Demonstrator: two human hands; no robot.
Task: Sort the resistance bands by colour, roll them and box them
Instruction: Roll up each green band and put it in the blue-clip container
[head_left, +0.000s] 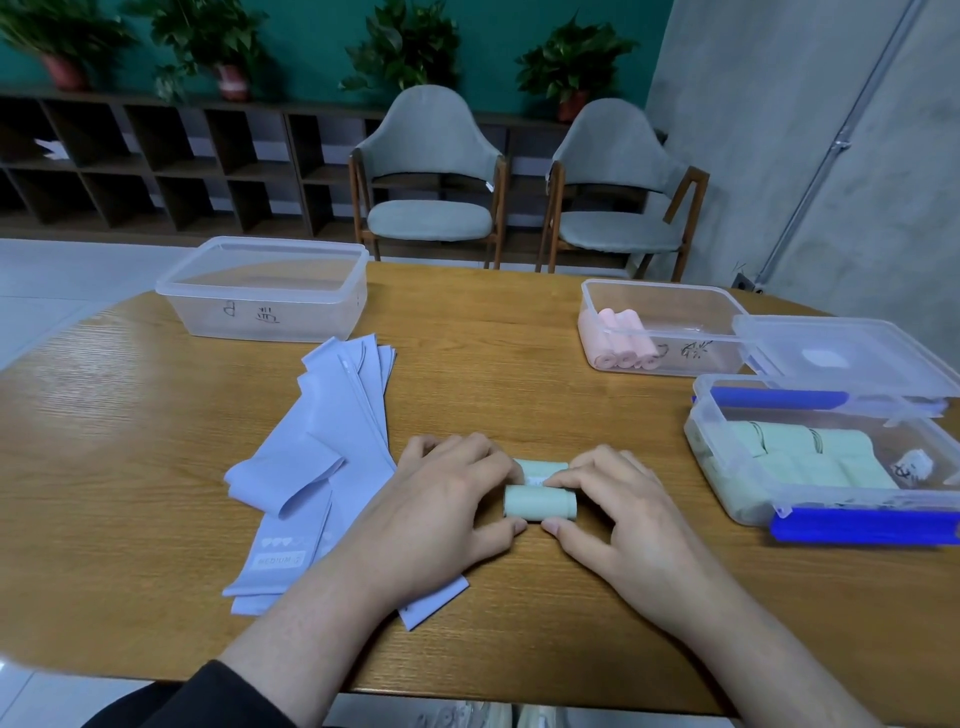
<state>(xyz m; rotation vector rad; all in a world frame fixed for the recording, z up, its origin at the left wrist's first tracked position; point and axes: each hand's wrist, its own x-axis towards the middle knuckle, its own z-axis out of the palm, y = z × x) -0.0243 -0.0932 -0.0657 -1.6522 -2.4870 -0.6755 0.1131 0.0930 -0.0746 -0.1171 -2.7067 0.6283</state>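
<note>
Both hands are working at the middle of the table's near edge, where two pale green rolled bands are lying side by side. The left hand (447, 499) and right hand (618, 499) are each curling fingers and thumb around the ends of the nearer green roll (540, 503), probably pinching it to keep the coil from springing open; the farther green roll (543, 469) is sitting just behind it, touching the fingertips.

The green roll looks short, thick and matte, wound tight with a clean cylindrical face.

The green-band box (810, 467), with blue clips, is standing open at the right edge, close to the right hand and already holding several green rolls, so the next drop looks short. Behind it, toward the far right corner, the pink-band box (670, 332) is holding pink rolls, with a clear lid (852, 358) resting partly over its right side. At the far left, an empty clear box (270, 291) is waiting, seemingly for the unrolled lilac bands (332, 457) that are lying flat and fanned beside the left hand, one marked "MEDIUM". By this layout, pink looks done, green nearly so, and lilac untouched.
</note>
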